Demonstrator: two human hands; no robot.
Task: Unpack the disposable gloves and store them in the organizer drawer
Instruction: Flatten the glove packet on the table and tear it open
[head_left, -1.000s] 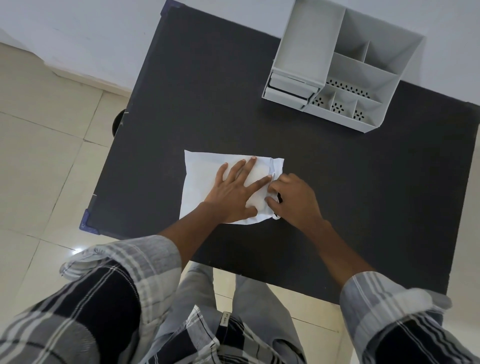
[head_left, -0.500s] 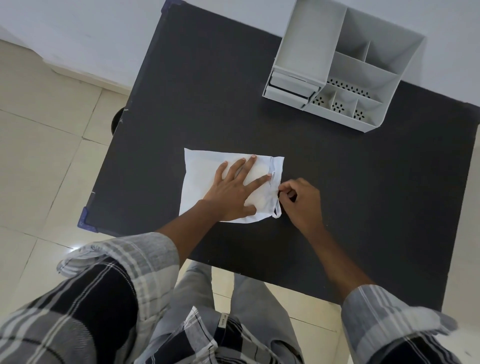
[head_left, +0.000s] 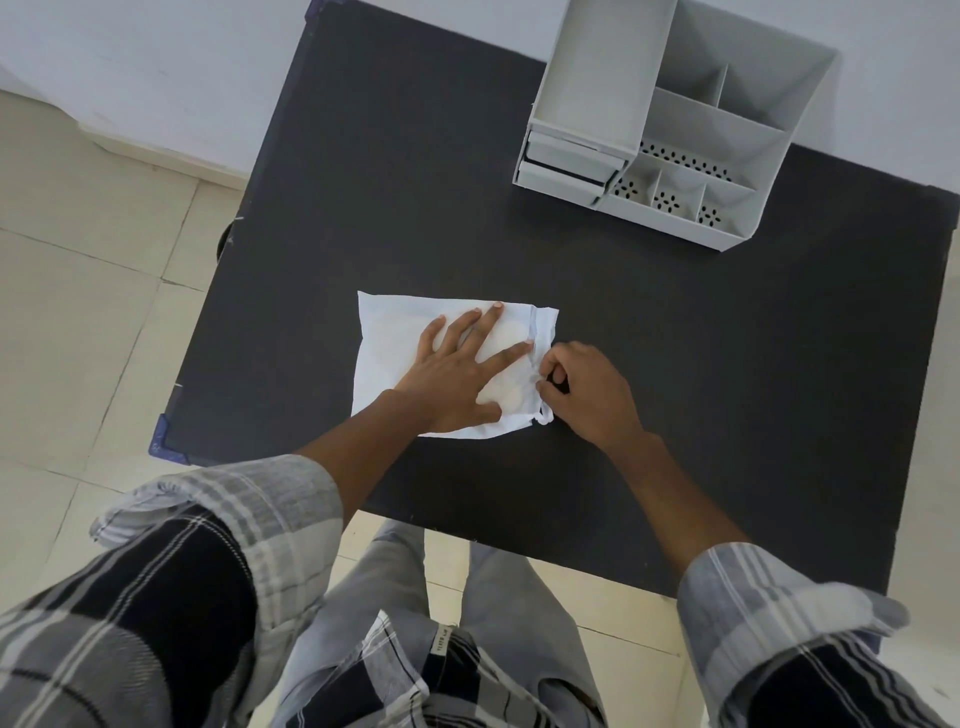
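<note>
Opening stage | white pouch (head_left: 395, 338) lies mid-desk (head_left: 675, 364), pinned flat by left hand (head_left: 457, 374), palm spread, nothing grasped, so it is kept from sliding | right hand (head_left: 587, 389) grip pinched shut on pouch's drawstring edge | organizer (head_left: 670, 124) well apart, drawer (head_left: 566, 158) unopened

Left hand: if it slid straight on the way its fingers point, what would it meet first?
The left hand lies flat on the white pouch, fingers aimed up-right. Past the pouch edge the black table looks bare until the grey organizer, probably its drawer side.
</note>
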